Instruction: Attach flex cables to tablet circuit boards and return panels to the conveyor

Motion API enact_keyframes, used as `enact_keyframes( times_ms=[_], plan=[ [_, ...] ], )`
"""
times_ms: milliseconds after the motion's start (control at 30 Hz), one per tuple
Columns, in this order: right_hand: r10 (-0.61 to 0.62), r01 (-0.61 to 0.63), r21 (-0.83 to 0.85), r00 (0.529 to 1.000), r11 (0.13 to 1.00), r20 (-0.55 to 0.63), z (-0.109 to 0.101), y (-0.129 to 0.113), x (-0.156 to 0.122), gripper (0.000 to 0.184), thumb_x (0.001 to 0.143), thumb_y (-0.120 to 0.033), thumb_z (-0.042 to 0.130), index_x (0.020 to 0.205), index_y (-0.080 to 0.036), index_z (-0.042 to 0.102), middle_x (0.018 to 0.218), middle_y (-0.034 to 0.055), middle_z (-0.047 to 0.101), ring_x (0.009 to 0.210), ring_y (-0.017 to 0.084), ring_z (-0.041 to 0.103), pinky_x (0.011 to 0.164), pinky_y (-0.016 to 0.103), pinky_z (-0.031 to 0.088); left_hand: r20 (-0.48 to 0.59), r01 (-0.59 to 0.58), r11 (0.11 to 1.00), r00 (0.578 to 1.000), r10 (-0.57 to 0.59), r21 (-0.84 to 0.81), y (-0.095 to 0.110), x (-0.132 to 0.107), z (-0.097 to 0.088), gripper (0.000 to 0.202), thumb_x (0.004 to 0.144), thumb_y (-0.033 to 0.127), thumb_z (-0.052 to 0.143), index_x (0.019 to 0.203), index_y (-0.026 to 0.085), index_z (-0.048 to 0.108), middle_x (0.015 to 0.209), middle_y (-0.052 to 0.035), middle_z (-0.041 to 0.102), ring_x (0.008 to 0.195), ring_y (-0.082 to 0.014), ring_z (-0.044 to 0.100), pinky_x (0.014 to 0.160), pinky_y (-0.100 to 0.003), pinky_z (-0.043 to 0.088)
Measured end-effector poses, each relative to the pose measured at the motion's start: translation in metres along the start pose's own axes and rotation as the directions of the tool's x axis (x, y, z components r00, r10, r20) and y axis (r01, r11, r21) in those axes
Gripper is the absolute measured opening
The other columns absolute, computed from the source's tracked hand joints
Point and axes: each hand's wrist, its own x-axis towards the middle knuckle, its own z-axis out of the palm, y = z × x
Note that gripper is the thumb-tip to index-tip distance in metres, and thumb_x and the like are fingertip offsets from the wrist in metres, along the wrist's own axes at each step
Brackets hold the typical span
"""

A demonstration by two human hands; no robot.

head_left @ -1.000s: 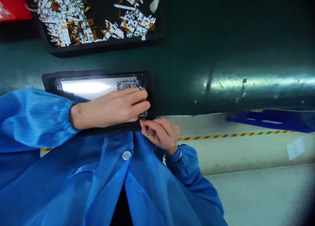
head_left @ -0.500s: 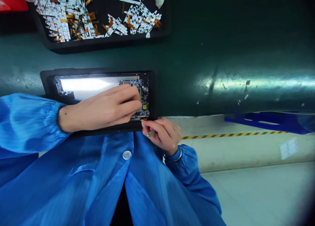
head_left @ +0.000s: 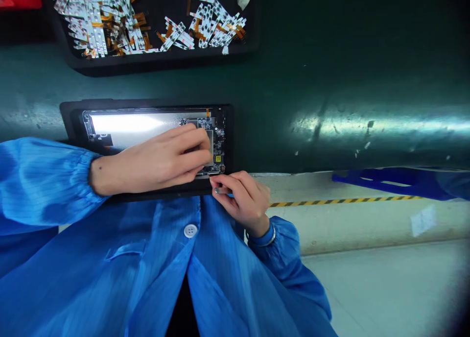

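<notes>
Recording a left hand [head_left: 157,163] that pressed, fingers together, on the exposed circuit board [head_left: 218,143] at the right end of a black-framed tablet [head_left: 147,103], beside a right hand [head_left: 240,202] pinched at its near edge, hold unclear; a slip risked scratching the board.

Left hand [head_left: 165,161] arched palm-down, right hand [head_left: 240,204] bent into a pinch (fingers [head_left: 227,181] drawn close together)

bench: glossy dark green mat [head_left: 367,72] | floor: pale grey [head_left: 382,293] | strip: yellow-black hazard tape [head_left: 345,200]
</notes>
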Motion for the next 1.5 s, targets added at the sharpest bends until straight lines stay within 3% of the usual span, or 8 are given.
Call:
enact_keyframes(
  times_ms=[400, 567, 733, 900, 1133, 1267, 1500],
  plan=[
    [0.042, -0.043, 0.017, 0.997, 0.999, 0.066, -0.008, 0.005, -0.004, 0.01, 0.092, -0.019, 0.068, 0.101, -0.017, 0.063, 0.085, 0.0023, 0.068, 0.07, 0.01, 0.064, 0.06, 0.021, 0.052, 0.019, 0.018, 0.993, 1.0, -0.021, 0.117, 0.005, 0.011, 0.013, 0.015, 0.098, 0.03, 0.054, 0.091, 0.016, 0.057, 0.096, -0.0099, 0.057, 0.086, -0.0246, 0.049, 0.072, -0.037, 0.038],
    [0.095, -0.096, 0.039, 0.994, 0.995, 0.048, -0.007, 0.005, -0.003, 0.009, 0.091, -0.02, 0.07, 0.098, -0.019, 0.064, 0.084, 0.0004, 0.066, 0.069, 0.01, 0.063, 0.058, 0.02, 0.051, 0.03, 0.084, 0.996, 0.996, -0.085, 0.03, 0.008, 0.019, 0.014, 0.011, 0.095, 0.021, 0.052, 0.086, 0.017, 0.056, 0.09, -0.0071, 0.055, 0.082, -0.0231, 0.048, 0.068, -0.035, 0.032],
    [0.073, -0.073, 0.032, 0.997, 0.997, 0.009, -0.006, 0.007, -0.002, 0.01, 0.089, -0.019, 0.072, 0.096, -0.019, 0.065, 0.082, -0.0005, 0.066, 0.069, 0.01, 0.063, 0.057, 0.02, 0.051, -0.004, 0.167, 0.981, 0.986, -0.168, -0.098, 0.009, 0.023, 0.011, 0.011, 0.089, 0.013, 0.055, 0.078, 0.017, 0.055, 0.085, -0.0047, 0.054, 0.079, -0.0205, 0.049, 0.068, -0.035, 0.033],
    [-0.033, 0.033, -0.016, 0.999, 0.999, -0.034, -0.003, 0.011, -0.002, 0.01, 0.089, -0.018, 0.072, 0.096, -0.018, 0.066, 0.079, -0.0008, 0.068, 0.065, 0.009, 0.062, 0.058, 0.021, 0.051, -0.032, 0.198, 0.934, 0.976, -0.217, -0.296, 0.004, 0.02, 0.002, 0.008, 0.091, 0.012, 0.053, 0.085, 0.018, 0.055, 0.088, -0.0026, 0.054, 0.074, -0.0147, 0.052, 0.063, -0.028, 0.041],
    [-0.175, 0.166, -0.07, 0.974, 0.984, -0.146, 0.002, 0.014, 0.001, 0.006, 0.088, -0.012, 0.072, 0.09, -0.014, 0.067, 0.07, -0.0003, 0.067, 0.059, 0.009, 0.059, 0.06, 0.021, 0.053, -0.012, 0.184, 0.944, 0.981, -0.195, -0.273, 0.004, 0.013, -0.001, 0.007, 0.091, 0.014, 0.053, 0.088, 0.019, 0.056, 0.092, -0.0049, 0.054, 0.079, -0.0167, 0.054, 0.067, -0.03, 0.046],
    [-0.238, 0.233, -0.077, 0.968, 0.969, -0.077, -0.001, 0.016, 0.005, 0.003, 0.089, -0.012, 0.07, 0.09, -0.014, 0.068, 0.068, -0.0009, 0.067, 0.058, 0.009, 0.059, 0.056, 0.022, 0.052, -0.002, 0.172, 0.948, 0.984, -0.179, -0.269, 0.005, 0.01, -0.003, 0.007, 0.093, 0.014, 0.051, 0.089, 0.019, 0.056, 0.094, -0.0063, 0.054, 0.082, -0.0175, 0.054, 0.07, -0.031, 0.047],
    [-0.307, 0.306, -0.098, 0.952, 0.947, 0.002, -0.006, 0.022, 0.007, 0.007, 0.086, -0.013, 0.074, 0.092, -0.015, 0.071, 0.073, -0.0003, 0.069, 0.062, 0.009, 0.059, 0.057, 0.023, 0.051, 0.032, 0.07, 0.994, 0.997, -0.068, -0.088, 0.005, 0.01, 0.004, 0.011, 0.097, 0.017, 0.047, 0.095, 0.018, 0.058, 0.101, -0.0098, 0.057, 0.091, -0.0236, 0.053, 0.078, -0.038, 0.042]
  ],
)
